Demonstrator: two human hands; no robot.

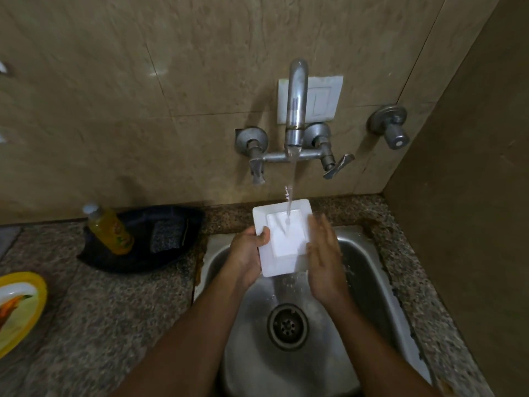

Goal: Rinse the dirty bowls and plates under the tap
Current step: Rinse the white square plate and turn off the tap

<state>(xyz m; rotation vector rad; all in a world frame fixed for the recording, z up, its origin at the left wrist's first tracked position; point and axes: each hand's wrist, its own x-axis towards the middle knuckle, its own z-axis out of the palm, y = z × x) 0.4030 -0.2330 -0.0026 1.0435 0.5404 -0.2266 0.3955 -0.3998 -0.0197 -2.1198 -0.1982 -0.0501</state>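
Observation:
A white square plate (284, 239) is held tilted over the steel sink (369, 267), under the running tap (296, 110). The water stream strikes the plate's inner square and runs off its near edge into the basin. My left hand (247, 256) grips the plate's left rim, thumb on top and fingers beneath. My right hand (325, 259) lies with straight fingers against the plate's right edge; it looks motion-blurred.
A black tray (169, 253) on the granite counter left of the sink holds a yellow soap bottle (110, 230) and a scrub pad (166, 234). A yellow-rimmed plate (17, 308) sits at the far left edge. Tap handles and a brown side wall stand to the right.

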